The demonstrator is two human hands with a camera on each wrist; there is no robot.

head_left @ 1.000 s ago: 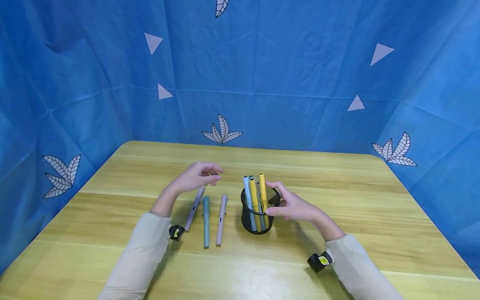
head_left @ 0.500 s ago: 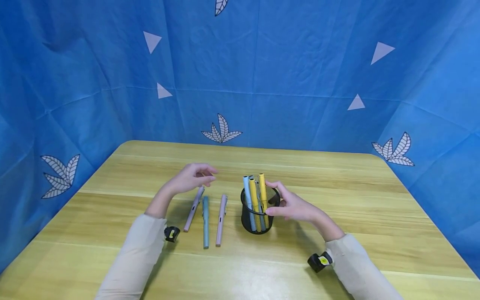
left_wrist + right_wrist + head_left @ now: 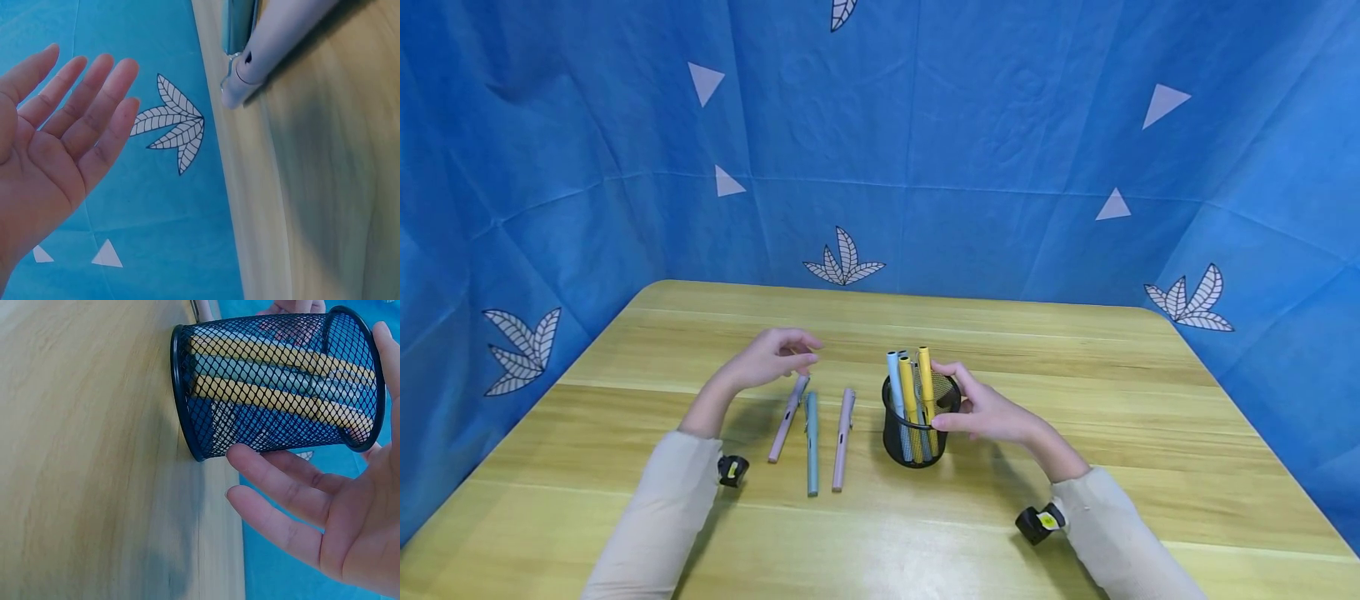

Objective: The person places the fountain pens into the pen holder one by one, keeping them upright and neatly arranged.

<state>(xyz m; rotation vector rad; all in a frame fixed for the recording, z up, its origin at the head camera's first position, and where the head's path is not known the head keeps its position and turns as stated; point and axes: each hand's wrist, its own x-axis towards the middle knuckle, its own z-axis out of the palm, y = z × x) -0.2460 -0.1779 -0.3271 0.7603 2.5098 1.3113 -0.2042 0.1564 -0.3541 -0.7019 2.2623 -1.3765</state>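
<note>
My right hand [image 3: 996, 414] holds a black mesh pen holder [image 3: 892, 440] by its rim, thumb on the near side and a finger on the far side. It stands upright, with yellow pens [image 3: 907, 392] and light blue pens [image 3: 895, 385] inside. In the right wrist view, fingers [image 3: 281, 481] touch or lie close to the mesh wall. My left hand [image 3: 767, 360] is in the air above the far end of a lilac pen [image 3: 786, 423], its fingers relaxed and holding nothing. To the right lie a teal pen [image 3: 812, 446] and another lilac pen [image 3: 842, 446].
The wooden table [image 3: 1075, 375] has rounded far corners. A blue curtain [image 3: 985, 125] with leaf and triangle prints hangs behind it and along both sides. A small black camera [image 3: 1039, 523] sits at the right wrist, another camera [image 3: 732, 470] at the left.
My left hand has drifted left and slightly nearer, away from the pen holder. The right hand, the pen holder and the pens on the table stay where they were.
</note>
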